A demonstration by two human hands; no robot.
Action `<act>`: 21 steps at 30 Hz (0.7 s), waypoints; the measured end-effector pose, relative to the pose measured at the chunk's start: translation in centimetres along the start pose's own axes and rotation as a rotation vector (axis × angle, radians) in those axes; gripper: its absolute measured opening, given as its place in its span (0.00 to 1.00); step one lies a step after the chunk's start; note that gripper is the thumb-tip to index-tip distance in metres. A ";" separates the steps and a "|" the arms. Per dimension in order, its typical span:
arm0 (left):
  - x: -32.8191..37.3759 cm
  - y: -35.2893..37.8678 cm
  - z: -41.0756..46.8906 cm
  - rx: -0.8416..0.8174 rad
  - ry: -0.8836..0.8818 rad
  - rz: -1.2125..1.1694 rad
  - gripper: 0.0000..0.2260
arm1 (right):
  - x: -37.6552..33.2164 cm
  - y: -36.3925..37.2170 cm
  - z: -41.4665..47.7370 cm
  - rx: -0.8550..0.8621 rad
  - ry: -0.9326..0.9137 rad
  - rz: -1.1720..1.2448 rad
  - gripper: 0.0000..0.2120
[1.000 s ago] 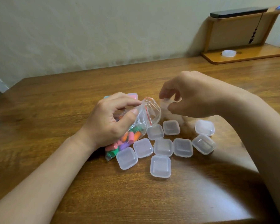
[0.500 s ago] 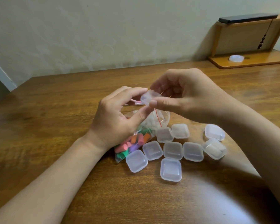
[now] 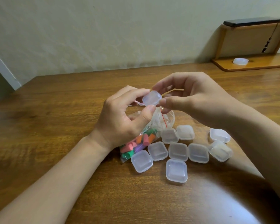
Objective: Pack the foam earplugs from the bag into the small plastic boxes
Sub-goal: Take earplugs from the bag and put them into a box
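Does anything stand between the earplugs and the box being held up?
Yes. The earplugs are inside the plastic bag, which is partly hidden behind the left hand. The box, pinched between that hand and the right hand above the bag, looks closed, so its lid also blocks the way.

Two bare hands, the left hand point(image 3: 120, 120) and the right hand point(image 3: 196, 97). The nails are short and plain; the left thumbnail point(image 3: 151, 108), trimmed close, shows just below the grip. Back from the grip, the left forearm point(image 3: 58, 180) and right forearm point(image 3: 257, 136) run uncovered to the frame's edge. Faint creases cross the left wrist point(image 3: 94, 141), and knuckle folds mark the fingers point(image 3: 132, 93) nearest the grip
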State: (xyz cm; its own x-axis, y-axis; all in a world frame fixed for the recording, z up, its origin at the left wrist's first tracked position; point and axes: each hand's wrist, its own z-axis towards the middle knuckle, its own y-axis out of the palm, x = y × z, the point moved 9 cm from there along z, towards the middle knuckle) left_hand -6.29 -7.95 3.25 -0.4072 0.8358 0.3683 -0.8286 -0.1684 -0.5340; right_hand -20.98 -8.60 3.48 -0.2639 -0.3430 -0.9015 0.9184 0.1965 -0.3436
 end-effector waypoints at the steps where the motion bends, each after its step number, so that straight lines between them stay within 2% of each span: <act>1: 0.0 0.0 0.0 0.000 0.000 0.004 0.18 | 0.2 0.2 0.1 -0.006 0.006 0.007 0.13; 6: -0.2 0.1 -0.1 0.021 0.013 0.031 0.18 | 0.5 0.8 0.1 -0.034 0.024 0.005 0.14; 21: -0.4 0.2 -0.1 0.046 -0.007 0.018 0.16 | 0.5 1.4 0.3 0.034 0.025 -0.036 0.15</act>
State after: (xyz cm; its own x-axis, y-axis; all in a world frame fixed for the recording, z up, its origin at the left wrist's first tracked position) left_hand -6.27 -8.25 2.87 -0.4248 0.8289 0.3641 -0.8377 -0.2074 -0.5052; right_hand -19.72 -8.81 2.58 -0.3039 -0.3266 -0.8950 0.9175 0.1529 -0.3673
